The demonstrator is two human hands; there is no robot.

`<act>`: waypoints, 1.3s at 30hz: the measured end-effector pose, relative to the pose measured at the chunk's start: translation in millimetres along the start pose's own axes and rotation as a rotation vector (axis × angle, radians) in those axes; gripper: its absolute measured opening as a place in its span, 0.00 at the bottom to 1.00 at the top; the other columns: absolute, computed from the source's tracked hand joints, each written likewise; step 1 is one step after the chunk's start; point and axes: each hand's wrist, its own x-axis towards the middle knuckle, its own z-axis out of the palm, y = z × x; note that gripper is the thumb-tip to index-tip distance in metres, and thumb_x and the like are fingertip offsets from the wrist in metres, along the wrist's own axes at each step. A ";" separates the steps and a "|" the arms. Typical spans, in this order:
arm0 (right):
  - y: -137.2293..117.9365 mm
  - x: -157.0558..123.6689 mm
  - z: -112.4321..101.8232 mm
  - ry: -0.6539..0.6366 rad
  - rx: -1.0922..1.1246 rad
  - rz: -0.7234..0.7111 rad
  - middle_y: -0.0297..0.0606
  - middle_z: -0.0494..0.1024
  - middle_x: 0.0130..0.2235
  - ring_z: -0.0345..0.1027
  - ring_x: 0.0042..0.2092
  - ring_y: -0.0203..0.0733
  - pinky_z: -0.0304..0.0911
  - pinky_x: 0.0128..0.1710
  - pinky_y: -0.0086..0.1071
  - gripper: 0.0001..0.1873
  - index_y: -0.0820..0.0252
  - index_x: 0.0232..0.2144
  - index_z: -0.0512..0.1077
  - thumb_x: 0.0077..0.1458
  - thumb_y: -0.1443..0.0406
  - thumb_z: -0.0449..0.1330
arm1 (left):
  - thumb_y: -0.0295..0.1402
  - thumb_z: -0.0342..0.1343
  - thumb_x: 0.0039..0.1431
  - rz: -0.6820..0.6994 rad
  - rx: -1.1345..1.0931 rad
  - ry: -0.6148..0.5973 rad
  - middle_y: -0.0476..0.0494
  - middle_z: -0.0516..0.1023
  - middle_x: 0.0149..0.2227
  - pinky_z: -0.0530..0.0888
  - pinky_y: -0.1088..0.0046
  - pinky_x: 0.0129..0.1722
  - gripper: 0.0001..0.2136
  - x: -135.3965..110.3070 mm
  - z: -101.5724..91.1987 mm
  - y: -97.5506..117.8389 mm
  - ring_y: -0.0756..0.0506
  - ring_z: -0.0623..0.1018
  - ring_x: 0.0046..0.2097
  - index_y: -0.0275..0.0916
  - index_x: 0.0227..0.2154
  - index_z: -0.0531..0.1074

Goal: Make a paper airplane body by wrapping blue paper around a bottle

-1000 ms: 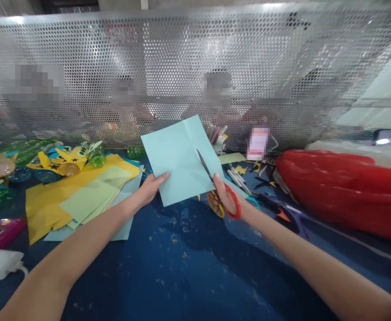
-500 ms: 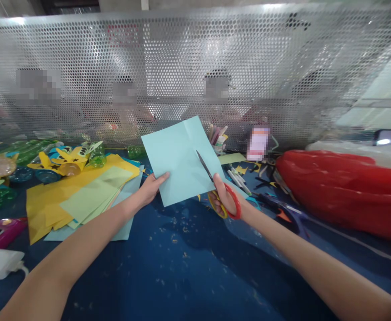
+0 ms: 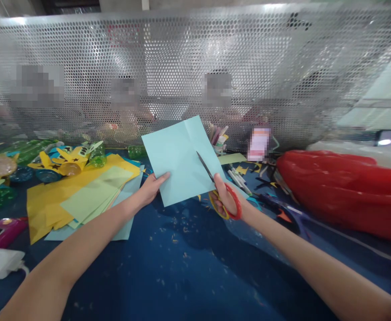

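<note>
A light blue sheet of paper (image 3: 178,156) is held up above the table, slightly tilted, with a faint crease near its top right. My left hand (image 3: 153,186) pinches its lower left edge, thumb on the front face. My right hand (image 3: 222,196) grips a pair of scissors (image 3: 235,203) with red and yellow handles. One dark blade lies across the front of the sheet, pointing up and left; whether the other blade is behind the paper I cannot tell. The right hand is at the sheet's lower right edge.
Yellow and green paper sheets (image 3: 95,194) lie at left, near cut-up plastic bottles (image 3: 31,151). Pens (image 3: 237,177), a phone (image 3: 258,143) and a red plastic bag (image 3: 343,191) are at right. A perforated metal screen (image 3: 175,67) stands behind, with people beyond. Paper scraps dot the blue table (image 3: 168,276).
Almost nothing differs. The sheet, the scissors and both hands stay in practically the same place.
</note>
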 end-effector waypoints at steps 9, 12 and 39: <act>-1.9 0.4 -1.6 0.005 0.011 0.041 0.29 0.55 0.09 0.51 0.10 0.31 0.51 0.10 0.27 0.38 0.55 0.12 0.51 0.51 0.33 0.33 | 0.41 0.68 0.44 -0.007 -0.013 0.001 0.37 0.78 0.49 0.73 0.57 0.53 0.20 -0.2 -0.2 0.4 0.35 0.76 0.51 0.35 0.39 0.76; -3.2 0.5 -2.0 -0.002 0.006 0.064 0.29 0.55 0.09 0.51 0.10 0.31 0.51 0.10 0.27 0.37 0.55 0.13 0.52 0.52 0.34 0.34 | 0.41 0.68 0.44 -0.004 -0.013 0.001 0.37 0.79 0.48 0.72 0.56 0.53 0.20 -0.1 -0.1 0.4 0.35 0.76 0.51 0.35 0.39 0.76; -1.4 6.4 -14.4 -0.107 0.114 -0.004 0.47 0.79 0.24 0.76 0.30 0.49 0.73 0.37 0.41 0.37 0.57 0.19 0.70 0.49 0.33 0.45 | 0.39 0.69 0.44 -0.013 -0.022 0.007 0.37 0.79 0.47 0.71 0.56 0.54 0.20 -3.2 1.2 4.1 0.36 0.76 0.51 0.35 0.39 0.77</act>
